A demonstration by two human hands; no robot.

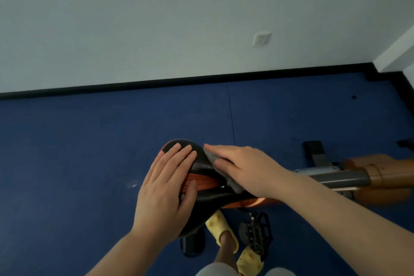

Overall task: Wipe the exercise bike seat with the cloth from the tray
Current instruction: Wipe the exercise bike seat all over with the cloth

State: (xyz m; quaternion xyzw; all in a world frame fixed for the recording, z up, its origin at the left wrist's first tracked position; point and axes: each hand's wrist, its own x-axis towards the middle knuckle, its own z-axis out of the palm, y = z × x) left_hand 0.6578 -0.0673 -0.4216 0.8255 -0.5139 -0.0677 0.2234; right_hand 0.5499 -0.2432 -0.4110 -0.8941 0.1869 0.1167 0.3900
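The exercise bike seat (201,167) is black perforated padding with an orange centre strip, low in the middle of the view. My left hand (167,188) lies flat on its left half, fingers spread toward the far end. My right hand (244,169) presses a grey cloth (233,184) flat against the seat's right side. The cloth shows only as a strip along the fingers and under the palm edge; the rest is hidden beneath the hand. No tray is in view.
The orange and grey bike frame (358,178) runs off to the right, with a black pedal (259,229) below the seat. My feet in yellow slippers (220,228) stand on the blue floor (78,152). A white wall with a socket (261,38) stands behind.
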